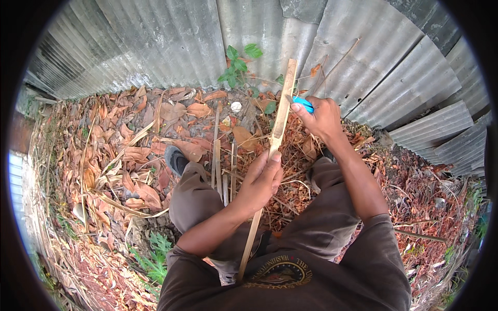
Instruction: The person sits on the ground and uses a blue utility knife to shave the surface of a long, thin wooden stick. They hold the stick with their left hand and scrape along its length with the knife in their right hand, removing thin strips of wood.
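A long split bamboo strip (pixel 281 118) runs slantwise from my lap up toward the metal fence. Wrapped round its middle, just below a node, is my left hand (pixel 261 179), closed on it. My right hand (pixel 320 116) grips a small knife with a bright blue handle (pixel 303 104). The knife's short dark blade meets the right edge of the strip's upper part. Below my left hand the strip narrows and its lower end rests against my shirt. Between my feet several more thin bamboo strips (pixel 217 155) lie on the ground.
A corrugated metal fence (pixel 155 46) stands in front of me, with a small green plant (pixel 236 67) at its foot. Dry brown leaves (pixel 148 197) and reddish litter cover the ground. A green weed (pixel 155 256) grows at the lower left.
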`<state>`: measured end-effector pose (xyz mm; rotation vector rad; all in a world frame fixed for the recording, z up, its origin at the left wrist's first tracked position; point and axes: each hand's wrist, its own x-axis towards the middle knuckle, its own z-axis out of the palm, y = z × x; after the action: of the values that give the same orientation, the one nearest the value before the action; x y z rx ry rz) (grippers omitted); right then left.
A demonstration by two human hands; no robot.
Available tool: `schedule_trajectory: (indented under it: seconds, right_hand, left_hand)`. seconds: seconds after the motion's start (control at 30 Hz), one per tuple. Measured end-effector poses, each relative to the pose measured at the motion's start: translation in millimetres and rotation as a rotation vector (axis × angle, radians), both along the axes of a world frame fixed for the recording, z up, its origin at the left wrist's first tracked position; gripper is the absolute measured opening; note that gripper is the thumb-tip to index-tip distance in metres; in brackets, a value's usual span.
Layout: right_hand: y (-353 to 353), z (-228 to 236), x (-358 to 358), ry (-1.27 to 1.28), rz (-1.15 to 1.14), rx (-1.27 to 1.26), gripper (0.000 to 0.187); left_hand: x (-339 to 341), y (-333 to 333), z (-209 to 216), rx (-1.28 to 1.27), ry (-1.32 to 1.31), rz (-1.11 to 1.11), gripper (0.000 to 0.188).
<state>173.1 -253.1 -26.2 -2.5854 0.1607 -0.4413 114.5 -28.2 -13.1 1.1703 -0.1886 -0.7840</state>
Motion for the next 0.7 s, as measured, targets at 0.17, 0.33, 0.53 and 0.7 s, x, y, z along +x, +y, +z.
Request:
schedule_trajectory:
  seconds: [0.17, 0.33, 0.53, 0.7]
  right_hand:
    - [26, -12, -34, -0.059, 0.257, -0.114, 0.066]
    - [14, -3, -16, -0.200, 0.192, -0.215, 0.064]
    - [-16, -2, 7, -0.137, 0.071, -0.174, 0.072]
    - [-114, -24, 37, 0.146, -0.503, 0.066, 0.085]
  left_hand:
    - [3, 7, -4, 0.033, 0.041, 0.005, 0.032]
    - [-2, 6, -7, -0.003, 0.075, -0.002, 0.035]
    - [-11, 4, -9, -0.027, 0.109, -0.045, 0.036]
    - [-53, -2, 15, -0.103, 0.004, -0.451, 0.039]
